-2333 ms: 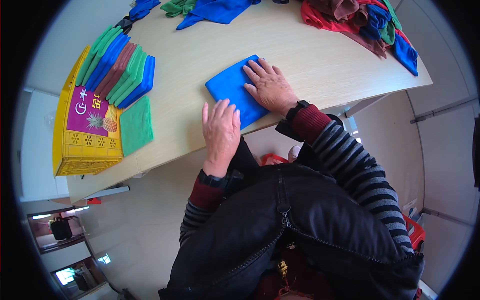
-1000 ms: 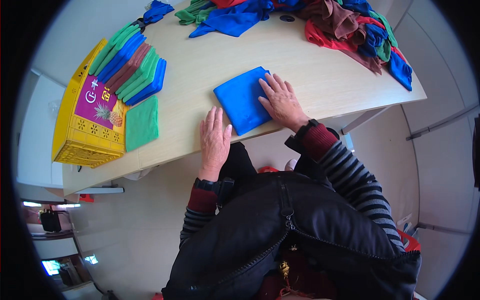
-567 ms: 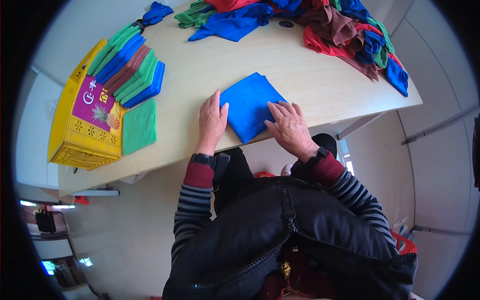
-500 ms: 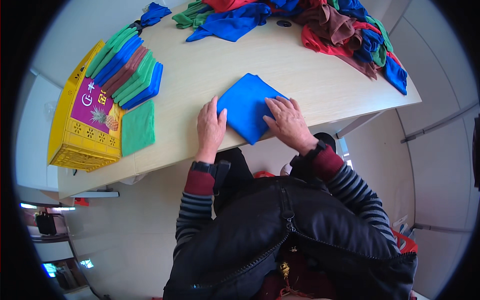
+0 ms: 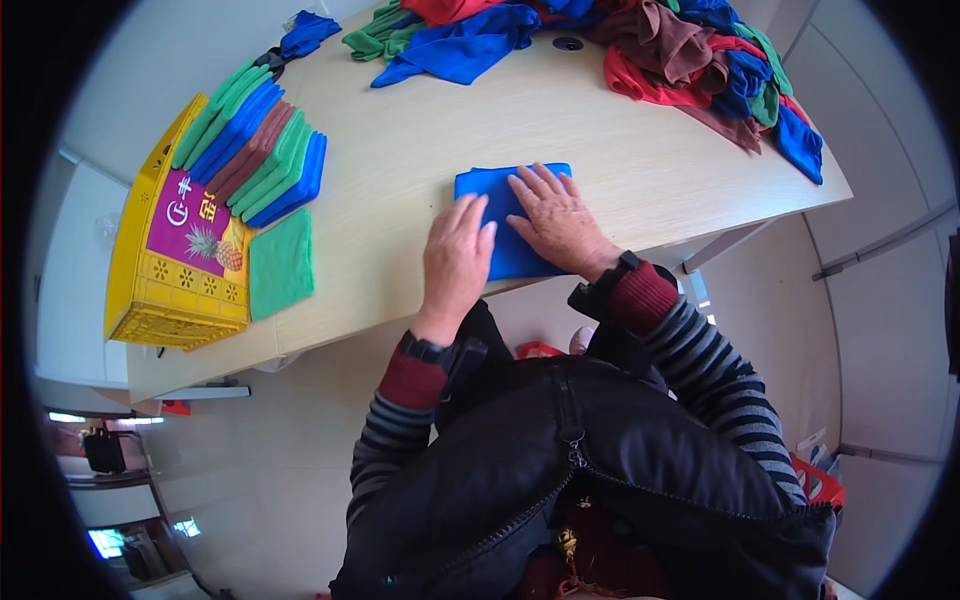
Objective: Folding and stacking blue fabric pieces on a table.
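A folded blue cloth lies flat at the table's near edge, squared up with me. My right hand rests on its right part, fingers stretched out and spread. At the cloth's left side is my left hand, its fingers extended and their tips over the cloth's edge. Neither hand grips the cloth. Farther left, a single folded green cloth lies beside a row of folded cloths in green, blue and brown.
A yellow crate with a pineapple picture stands at the table's left end. Loose blue, red, brown and green cloths are heaped along the far side and far right. A round cable hole sits in the tabletop.
The blue cloth has turned from a diamond position to square with the table edge. My left hand has moved right, and my right hand has shifted slightly left onto the cloth.
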Motion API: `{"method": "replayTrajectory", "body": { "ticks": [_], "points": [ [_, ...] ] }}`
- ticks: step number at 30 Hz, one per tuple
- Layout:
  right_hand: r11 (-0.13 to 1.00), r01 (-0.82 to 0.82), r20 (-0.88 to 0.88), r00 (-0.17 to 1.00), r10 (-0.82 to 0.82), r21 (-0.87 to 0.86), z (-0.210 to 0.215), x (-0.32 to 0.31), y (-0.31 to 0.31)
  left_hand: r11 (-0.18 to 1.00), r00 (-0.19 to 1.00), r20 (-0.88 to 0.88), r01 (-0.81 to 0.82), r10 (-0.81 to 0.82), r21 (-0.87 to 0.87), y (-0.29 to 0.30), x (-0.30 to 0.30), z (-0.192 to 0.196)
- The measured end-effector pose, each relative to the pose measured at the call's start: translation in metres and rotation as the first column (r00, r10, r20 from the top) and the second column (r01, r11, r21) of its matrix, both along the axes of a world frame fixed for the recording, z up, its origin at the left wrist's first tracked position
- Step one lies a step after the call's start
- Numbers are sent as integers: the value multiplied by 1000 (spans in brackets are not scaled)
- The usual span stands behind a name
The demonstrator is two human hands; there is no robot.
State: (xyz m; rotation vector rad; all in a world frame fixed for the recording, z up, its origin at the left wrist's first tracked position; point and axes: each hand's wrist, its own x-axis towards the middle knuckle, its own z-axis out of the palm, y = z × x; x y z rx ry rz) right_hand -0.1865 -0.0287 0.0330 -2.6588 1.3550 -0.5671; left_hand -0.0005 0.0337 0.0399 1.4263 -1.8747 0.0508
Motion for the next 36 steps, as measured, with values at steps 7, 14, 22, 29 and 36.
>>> {"method": "replayTrajectory", "body": {
  "ticks": [7,14,22,29,36],
  "points": [
    [999,45,19,999,-45,-8,-26,7,-6,979,958,280,4,-62,203,-52,-18,-33],
    [993,119,75,990,-118,-4,-29,3,-8,965,959,276,-5,-70,262,-56,-11,-39],
    [984,168,114,978,-173,56,-30,-2,-10,968,957,284,-12,-61,249,-54,-10,-40],
    [976,211,72,974,-214,48,-29,-3,-8,947,954,301,-95,-2,308,-47,-6,-37],
    [967,249,82,964,-253,59,-28,-15,-3,913,967,247,-151,58,378,-33,3,-31]
  ]
}}
